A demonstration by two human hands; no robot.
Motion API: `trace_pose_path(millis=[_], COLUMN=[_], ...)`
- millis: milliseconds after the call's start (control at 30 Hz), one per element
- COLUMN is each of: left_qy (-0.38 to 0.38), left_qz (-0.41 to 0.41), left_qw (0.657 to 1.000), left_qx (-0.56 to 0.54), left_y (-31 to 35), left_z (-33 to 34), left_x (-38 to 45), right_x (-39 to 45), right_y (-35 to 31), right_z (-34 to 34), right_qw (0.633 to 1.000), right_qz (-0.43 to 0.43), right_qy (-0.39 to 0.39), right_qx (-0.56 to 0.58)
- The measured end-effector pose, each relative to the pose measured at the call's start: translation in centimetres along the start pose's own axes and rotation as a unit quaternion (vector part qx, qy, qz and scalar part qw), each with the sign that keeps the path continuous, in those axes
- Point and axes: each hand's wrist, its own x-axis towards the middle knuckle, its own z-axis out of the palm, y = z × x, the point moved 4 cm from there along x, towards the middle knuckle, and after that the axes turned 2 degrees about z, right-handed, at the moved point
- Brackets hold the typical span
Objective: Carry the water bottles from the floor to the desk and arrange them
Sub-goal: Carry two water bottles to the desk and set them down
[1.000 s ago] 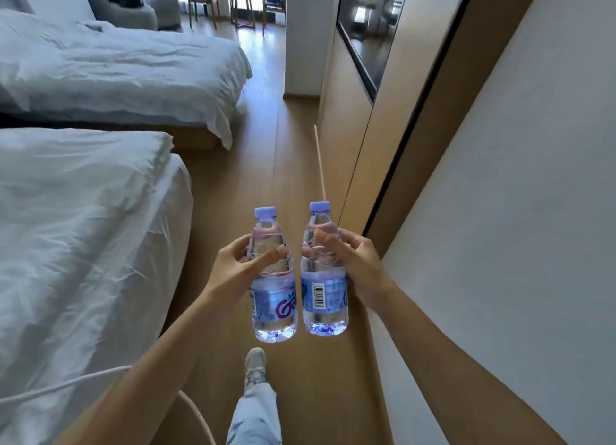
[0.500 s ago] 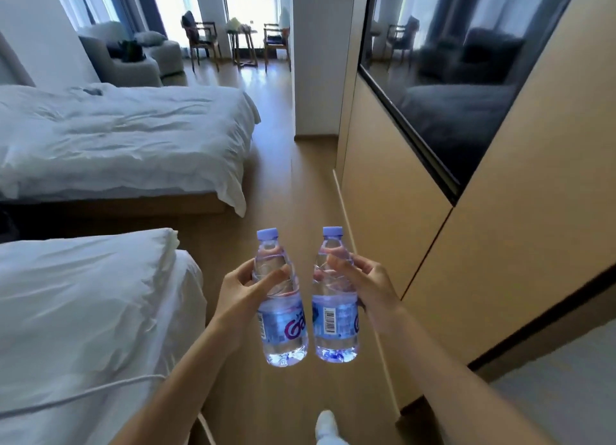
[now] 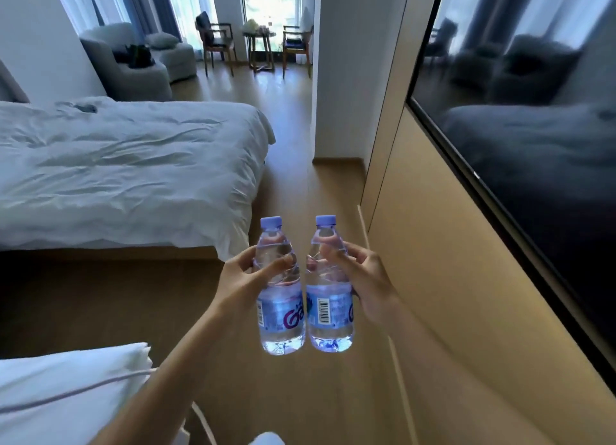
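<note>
Item: far bed [image 3: 126, 171], white, rumpled cover. It lies to the left of our grip and beyond it, across a strip of wooden floor [image 3: 293, 184].

Item: wall panel [image 3: 443, 278], tan, close on the right of our grip, with a dark glass screen [image 3: 533, 144] set above it.

Item: near bed [image 3: 66, 394], white, a corner only, below our left forearm and to its left. A pale cable [image 3: 83, 391] crosses it.

Item: armchairs, wooden chairs and a small table by the window, far ahead of our grip. We see no desk from here.

Item: left bottle [image 3: 279, 308], clear plastic, blue cap and label, upright, off the floor. Our left hand [image 3: 243, 278] wraps its shoulder above the label, thumb across the front, fingers behind.

Item: right bottle [image 3: 328, 308], same make, barcode facing us, upright. Our right hand [image 3: 363, 281] curls round its shoulder, fingertips across the front.

The two bottles hang side by side between our hands, bodies nearly touching, caps a little apart.

Handling note, our judgement: this is the carry. We would keep both bottles upright and level, hold our fingers firm on the ribbed shoulders so the thin plastic does not slip, leave the right elbow room from the wall panel, and look ahead along the floor for the desk.
</note>
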Motion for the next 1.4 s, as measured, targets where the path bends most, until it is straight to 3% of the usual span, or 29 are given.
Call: trace_pose_path(millis=[400, 1133, 1400], left_qy=[-0.012, 0.004, -0.002], left_qz=[0.000, 0.000, 0.022], left_qw=[0.999, 0.997, 0.995], left_qx=[0.048, 0.082, 0.102], left_y=[2.6, 7.2, 6.0], left_z=[-6.5, -9.4, -13.3], left_x=[39.9, 104.2, 128.3], right_x=[39.0, 103.4, 127.9], right_y=[-6.3, -19.6, -21.3], right_z=[1.6, -1.3, -0.3], right_qw=[0.999, 0.997, 0.996], right_qz=[-0.006, 0.008, 0.015], right_qy=[0.015, 0.003, 0.012], right_qx=[-0.042, -0.076, -0.092])
